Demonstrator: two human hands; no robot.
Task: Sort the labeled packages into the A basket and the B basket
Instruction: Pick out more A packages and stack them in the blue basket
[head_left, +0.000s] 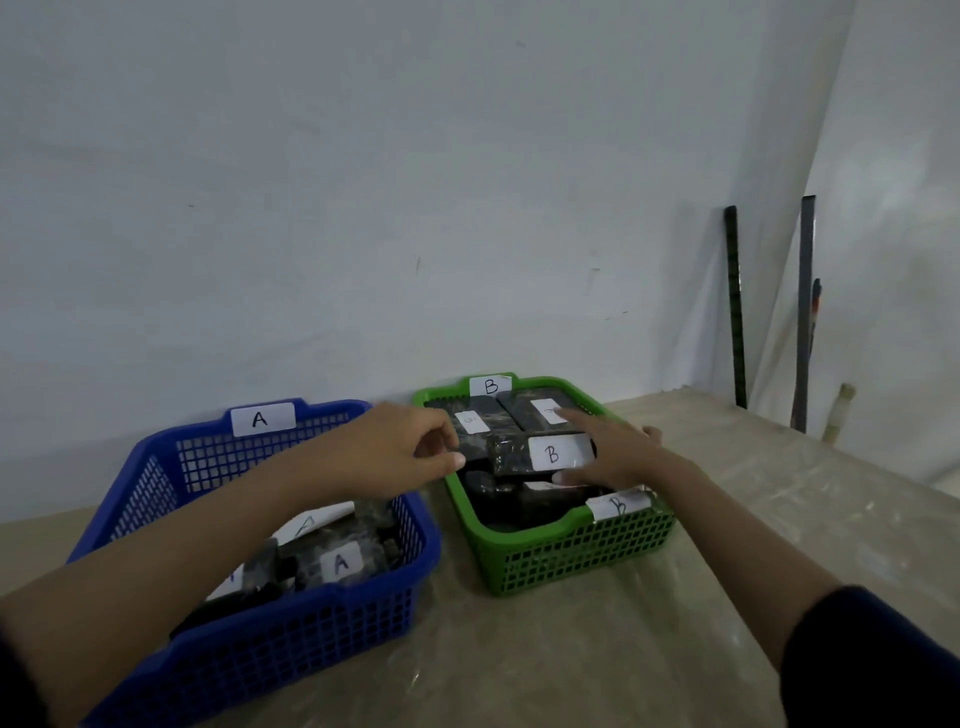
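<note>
Nearest, at 7 o'clock: blue A basket (249, 644) holding A packages (340, 564), while at 1 o'clock on the table (727, 519), both grips settling a B package (540, 454) atop green B basket (571, 551), left hand (400, 449) pinching its edge, right hand (613, 454) flat, steadying.

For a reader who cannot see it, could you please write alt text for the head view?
Both hands, left hand and right hand, meet a B-labelled package atop the green B basket; the blue A basket beside it holds A-labelled packages.

The A basket (156, 467) sits left of the B basket (571, 551) on the table (727, 519), packages inside both.
</note>
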